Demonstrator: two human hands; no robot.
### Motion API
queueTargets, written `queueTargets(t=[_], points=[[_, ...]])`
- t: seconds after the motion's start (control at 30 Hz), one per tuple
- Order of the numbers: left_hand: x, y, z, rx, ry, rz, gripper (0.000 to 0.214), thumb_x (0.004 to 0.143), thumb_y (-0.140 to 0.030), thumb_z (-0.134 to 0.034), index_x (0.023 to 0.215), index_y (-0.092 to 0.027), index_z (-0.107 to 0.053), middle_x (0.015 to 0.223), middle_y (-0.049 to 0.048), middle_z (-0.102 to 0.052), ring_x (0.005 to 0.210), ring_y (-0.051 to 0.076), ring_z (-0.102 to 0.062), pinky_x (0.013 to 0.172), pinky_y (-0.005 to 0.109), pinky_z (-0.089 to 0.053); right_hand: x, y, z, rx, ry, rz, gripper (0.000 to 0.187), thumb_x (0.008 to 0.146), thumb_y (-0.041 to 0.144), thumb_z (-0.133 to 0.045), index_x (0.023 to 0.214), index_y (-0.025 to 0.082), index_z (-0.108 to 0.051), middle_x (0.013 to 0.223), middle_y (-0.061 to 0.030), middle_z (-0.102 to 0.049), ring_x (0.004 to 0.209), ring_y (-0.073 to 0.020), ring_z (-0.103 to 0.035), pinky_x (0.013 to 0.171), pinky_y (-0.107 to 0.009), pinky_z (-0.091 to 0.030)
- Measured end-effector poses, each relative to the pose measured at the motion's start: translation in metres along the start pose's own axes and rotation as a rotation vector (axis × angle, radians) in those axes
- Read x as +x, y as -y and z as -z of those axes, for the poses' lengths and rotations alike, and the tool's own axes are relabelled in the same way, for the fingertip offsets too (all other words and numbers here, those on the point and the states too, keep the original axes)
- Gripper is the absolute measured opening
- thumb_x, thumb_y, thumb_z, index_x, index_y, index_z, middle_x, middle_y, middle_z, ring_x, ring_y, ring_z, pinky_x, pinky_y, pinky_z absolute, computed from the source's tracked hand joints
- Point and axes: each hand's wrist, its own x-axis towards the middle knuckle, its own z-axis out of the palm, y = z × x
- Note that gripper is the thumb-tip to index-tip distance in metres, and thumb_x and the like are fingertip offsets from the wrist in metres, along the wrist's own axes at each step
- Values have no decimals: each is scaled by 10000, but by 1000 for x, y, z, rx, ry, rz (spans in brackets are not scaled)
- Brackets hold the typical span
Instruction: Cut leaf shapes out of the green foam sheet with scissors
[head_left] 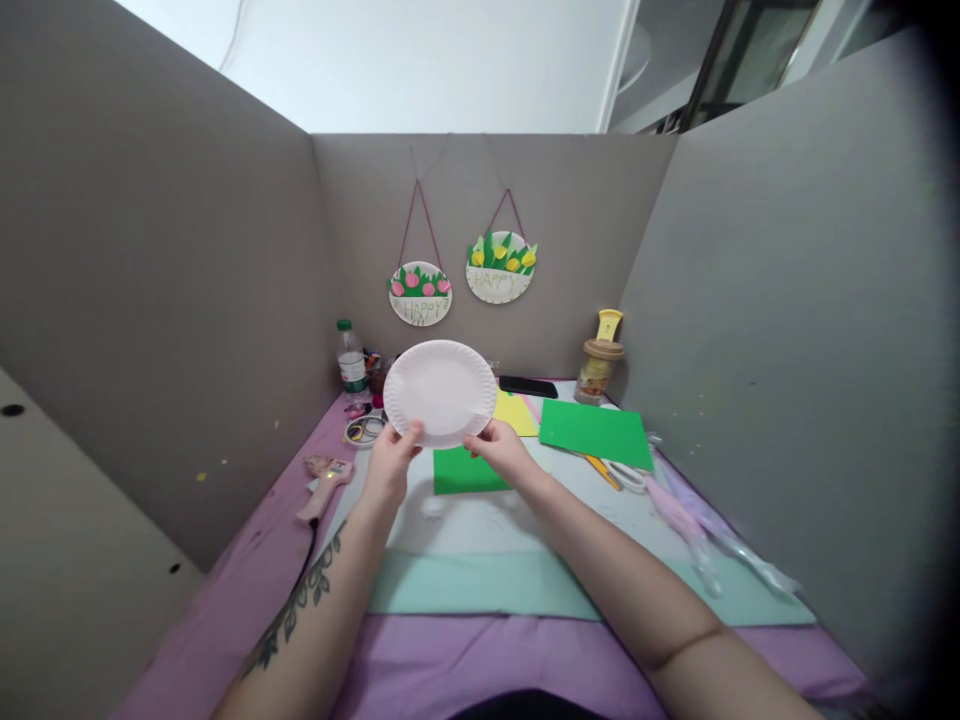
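Observation:
A white paper plate [439,390] is held up over the table, tilted so its face shows. My left hand [394,455] grips its lower left rim, thumb on the front. At the lower right rim, my right hand [499,447] pinches the plate in the same way; the fingers behind it are partly hidden. Below the plate lies a green sheet [469,478], partly covered from view. Another green sheet [596,432] rests to the right, and a yellow sheet [516,412] shows behind my right hand.
Two plate decorations with paper flowers [421,293] [502,267] hang on the grey back panel. A pink glue gun [327,490] with a cord lies left. Behind stand a bottle [351,360] and a lidded jar [596,372]; a black phone [528,387] lies between. Scissors [626,476] and plastic wrappers [686,520] are right.

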Motion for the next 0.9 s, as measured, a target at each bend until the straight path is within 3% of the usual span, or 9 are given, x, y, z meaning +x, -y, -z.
queueTargets(t=[0.1,0.2,0.37,0.5,0.7,0.9], points=[[14,-6,17,-77,-135,-79,474,623,-527,-698,902,-149,-633,911,65,-675,750,140,-586,638,226,-450,4,2,18,-224,103,-32,94,631,230,-588,675,161,-634,579,16,-599,532,-116,-518,497,-216,-387],[21,-9,28,41,-198,-156,399,603,-462,-721,836,-149,-639,785,28,-652,677,117,-552,598,203,-420,7,5,32,-324,188,-93,70,631,231,-605,632,162,-616,540,20,-580,513,-115,-515,493,-219,-371],[19,-10,30,106,-164,-175,332,596,-408,-727,785,-144,-657,701,12,-641,583,99,-520,536,204,-384,10,11,41,-110,-10,-11,235,733,413,-560,688,183,-554,590,19,-570,549,-121,-520,501,-224,-374],[20,-7,28,143,-143,-161,375,594,-424,-733,809,-122,-673,663,10,-634,540,88,-481,514,203,-359,13,10,42,-85,-131,26,240,719,426,-559,676,198,-494,558,37,-518,515,-116,-479,490,-226,-364],[22,-2,30,105,-21,-10,505,551,-438,-778,925,-115,-674,790,46,-681,652,117,-572,623,226,-444,15,4,48,-164,-196,46,225,751,417,-525,677,211,-472,543,52,-473,483,-116,-444,469,-225,-344],[21,-2,27,143,-9,-10,476,525,-401,-781,891,-116,-677,790,50,-696,689,137,-601,679,256,-468,15,5,52,-257,-225,74,215,776,403,-505,682,212,-471,559,50,-475,503,-122,-457,502,-231,-361]])
